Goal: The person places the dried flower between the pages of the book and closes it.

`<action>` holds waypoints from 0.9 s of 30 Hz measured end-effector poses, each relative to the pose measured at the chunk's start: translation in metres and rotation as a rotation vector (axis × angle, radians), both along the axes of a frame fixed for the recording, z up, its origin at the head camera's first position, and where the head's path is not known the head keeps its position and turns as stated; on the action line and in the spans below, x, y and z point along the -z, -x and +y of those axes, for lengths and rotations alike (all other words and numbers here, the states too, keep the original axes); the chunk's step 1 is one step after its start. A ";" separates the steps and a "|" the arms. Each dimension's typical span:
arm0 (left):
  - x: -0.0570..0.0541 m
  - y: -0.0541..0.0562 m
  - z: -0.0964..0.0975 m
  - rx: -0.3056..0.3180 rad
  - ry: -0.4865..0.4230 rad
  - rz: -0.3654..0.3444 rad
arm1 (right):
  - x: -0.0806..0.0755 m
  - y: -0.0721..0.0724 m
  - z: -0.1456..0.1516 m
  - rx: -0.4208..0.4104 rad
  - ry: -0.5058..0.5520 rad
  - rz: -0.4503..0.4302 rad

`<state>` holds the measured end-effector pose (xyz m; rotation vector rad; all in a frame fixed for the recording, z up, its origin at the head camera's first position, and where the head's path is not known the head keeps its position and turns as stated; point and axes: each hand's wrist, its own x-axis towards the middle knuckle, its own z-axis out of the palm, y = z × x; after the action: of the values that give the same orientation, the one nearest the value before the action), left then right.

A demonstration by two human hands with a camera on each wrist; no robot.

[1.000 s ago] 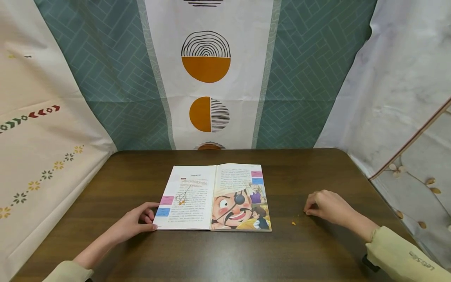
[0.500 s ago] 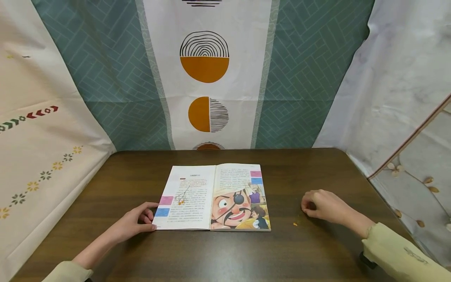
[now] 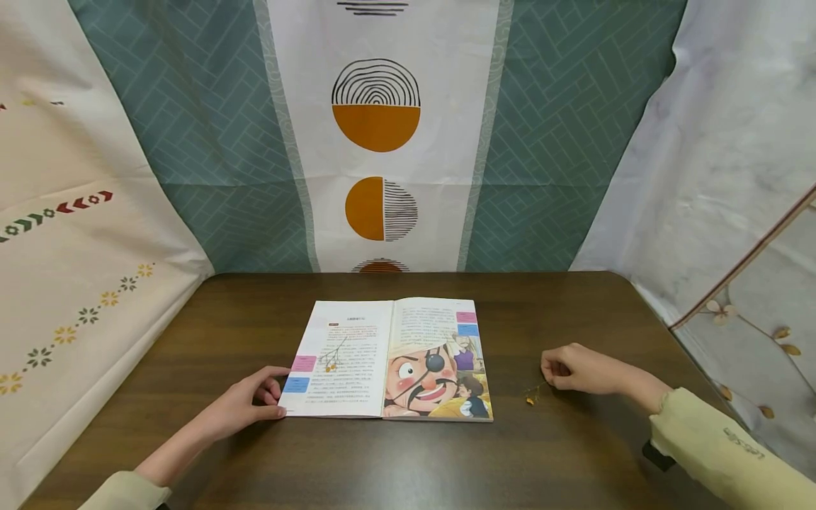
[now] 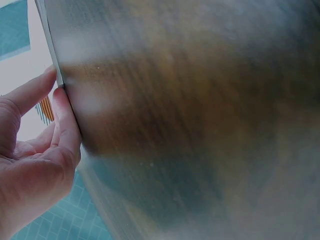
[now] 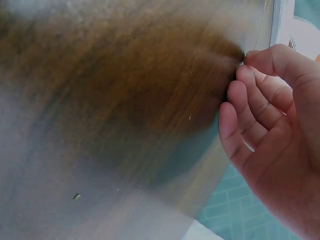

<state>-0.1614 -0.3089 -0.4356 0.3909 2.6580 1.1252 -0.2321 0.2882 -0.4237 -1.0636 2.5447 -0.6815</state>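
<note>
An open picture book lies on the table, a cartoon pirate with an eyepatch filling its right page. On the left page rests a thin dried sprig with orange tips. My left hand rests at the book's left edge, thumb at the lower corner; the left wrist view shows the fingertips right at that edge. Right of the book, my right hand pinches the fine stem of a second dried sprig, its orange tips pointing toward the book. In the right wrist view, a thread-thin stem runs from the pinched fingertips.
The brown wooden table extends to a patterned curtain at the back. Cloths hang along the left and right sides. A tiny pale speck shows in the right wrist view.
My right hand has shifted left toward the book, and more of its sprig's stem now shows. The left hand and the book stay put; the head view shifts slightly.
</note>
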 end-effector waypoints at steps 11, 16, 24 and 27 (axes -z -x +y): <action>-0.001 0.000 0.000 0.003 -0.005 0.001 | -0.002 -0.006 -0.005 0.020 -0.054 0.083; 0.000 -0.001 0.000 0.014 -0.008 0.009 | -0.005 -0.010 -0.008 0.023 -0.083 0.144; 0.001 -0.001 -0.001 0.015 -0.003 0.003 | -0.006 -0.012 -0.011 0.034 -0.117 0.202; 0.001 -0.001 -0.001 0.013 -0.002 0.000 | -0.007 -0.012 -0.015 0.048 -0.132 0.230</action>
<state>-0.1608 -0.3100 -0.4362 0.4077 2.6504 1.1237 -0.2202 0.2736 -0.4171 -1.0949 2.7735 -0.4156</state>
